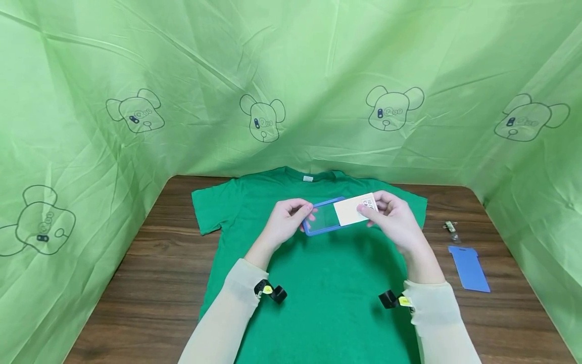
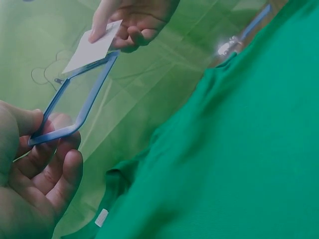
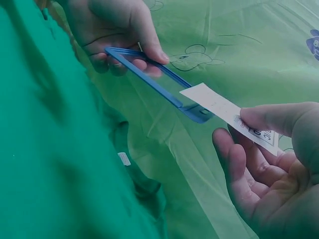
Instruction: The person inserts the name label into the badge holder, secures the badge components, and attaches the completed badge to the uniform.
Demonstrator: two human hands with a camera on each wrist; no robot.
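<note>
While I look from far through the cameras, I see that the frame [image 1: 324, 217] is blue and rectangular, with rounded corners and a clear panel, through which the green behind it and some fingertips show. The card [image 1: 352, 210] is white, flat and thin, with straight edges; near its right end it carries black printing in a box, which the thumb partly covers, so I cannot read it fully.

Both are held in the air above the green T-shirt [image 1: 327, 283]. From the head view the card overlaps the right end of the frame; whether it touches the frame there, I cannot tell. The left hand [image 1: 284, 220] pinches the frame at its left end, with the thumb on one face and fingers behind. The right hand [image 1: 393, 217] grips the card at the printed end, the thumb pressing on top and fingers bent underneath.

Now I count: one frame, one card, two hands and one T-shirt, which lies spread on the brown table [image 1: 163, 278] and has one white label [image 1: 308, 178] at its collar. To the right I find one flat blue piece [image 1: 470, 269], wider at its far end, and just beyond it one small metal clip [image 1: 450, 226]. On the light green cloth [image 1: 318, 50] around the table I count five drawn animal heads [image 1: 263, 121].
</note>
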